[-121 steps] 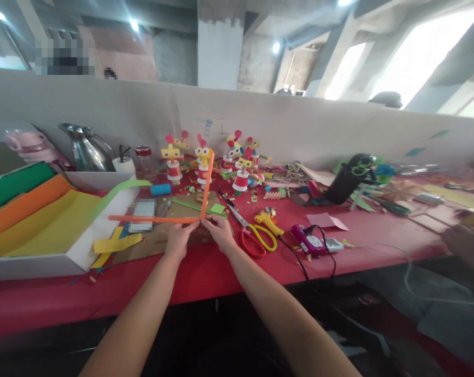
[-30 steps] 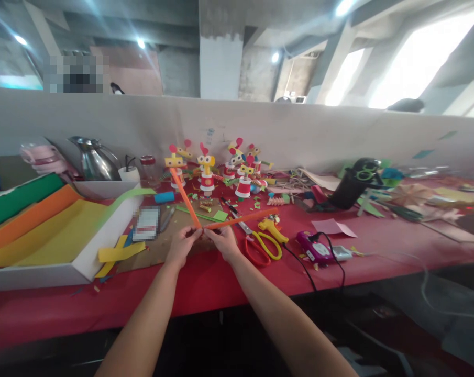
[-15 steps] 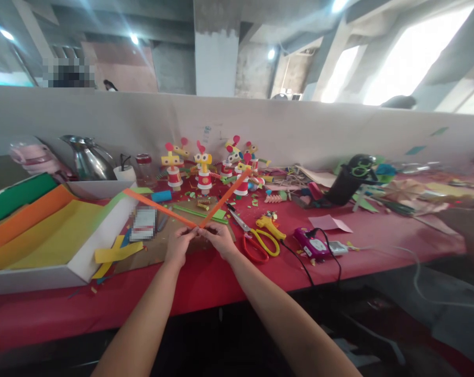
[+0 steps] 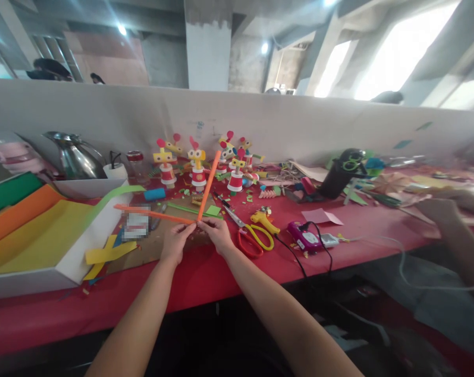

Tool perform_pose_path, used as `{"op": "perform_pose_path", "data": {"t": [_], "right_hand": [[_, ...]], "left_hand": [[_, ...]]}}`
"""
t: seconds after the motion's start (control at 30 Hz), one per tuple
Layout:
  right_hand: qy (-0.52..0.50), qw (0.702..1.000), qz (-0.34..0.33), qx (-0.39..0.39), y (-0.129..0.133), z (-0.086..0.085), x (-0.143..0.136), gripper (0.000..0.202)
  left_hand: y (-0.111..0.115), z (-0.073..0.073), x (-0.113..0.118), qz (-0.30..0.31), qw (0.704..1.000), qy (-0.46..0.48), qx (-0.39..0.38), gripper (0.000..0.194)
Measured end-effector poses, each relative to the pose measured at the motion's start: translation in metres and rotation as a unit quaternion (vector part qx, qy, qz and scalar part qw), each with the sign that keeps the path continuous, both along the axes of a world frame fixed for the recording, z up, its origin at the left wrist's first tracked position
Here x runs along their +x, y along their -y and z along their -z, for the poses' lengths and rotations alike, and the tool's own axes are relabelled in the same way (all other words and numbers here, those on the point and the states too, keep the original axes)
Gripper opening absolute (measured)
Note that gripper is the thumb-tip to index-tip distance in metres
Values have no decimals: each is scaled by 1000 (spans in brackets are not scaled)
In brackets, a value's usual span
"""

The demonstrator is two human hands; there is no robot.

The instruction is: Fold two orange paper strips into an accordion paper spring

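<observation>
Two orange strips, one now steeper, one flatter

Bare strip of desk between the forearms, passable. Left: box wall blocks, yellow strips beside it. Orange strips stick out left and up from left hand and right hand, obstructing the way ahead; figures clustered behind, then partition. Right: scissors, glue gun, cable over the edge, purple box. Beyond, open patch right of pink paper; white cord crosses in front, co-worker's arm limits far right.
</observation>
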State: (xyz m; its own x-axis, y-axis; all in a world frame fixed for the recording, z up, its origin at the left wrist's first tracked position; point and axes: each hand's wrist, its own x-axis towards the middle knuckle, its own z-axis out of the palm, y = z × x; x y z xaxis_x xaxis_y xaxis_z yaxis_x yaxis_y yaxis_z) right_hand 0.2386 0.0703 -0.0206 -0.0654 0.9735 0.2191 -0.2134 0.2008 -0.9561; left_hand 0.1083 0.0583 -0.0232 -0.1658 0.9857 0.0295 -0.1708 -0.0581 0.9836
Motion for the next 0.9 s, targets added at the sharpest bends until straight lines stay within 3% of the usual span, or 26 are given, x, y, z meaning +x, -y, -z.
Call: {"op": "perform_pose_path", "data": {"t": [0.1, 0.33, 0.6, 0.9], "right_hand": [[11, 1000, 14, 2, -2, 3, 1, 29], [35, 999, 3, -7, -5, 10, 0, 27], [-8, 999, -33, -23, -3, 9, -3, 30], [-7, 1000, -25, -9, -5, 9, -1, 18]], "left_hand": [[0, 1, 0, -25, 1000, -18, 1, 33], [-1, 3, -2, -6, 999, -35, 21, 33], [-8, 14, -4, -36, 999, 34, 19, 34], [-1, 3, 1, -5, 997, 82, 7, 34]]}}
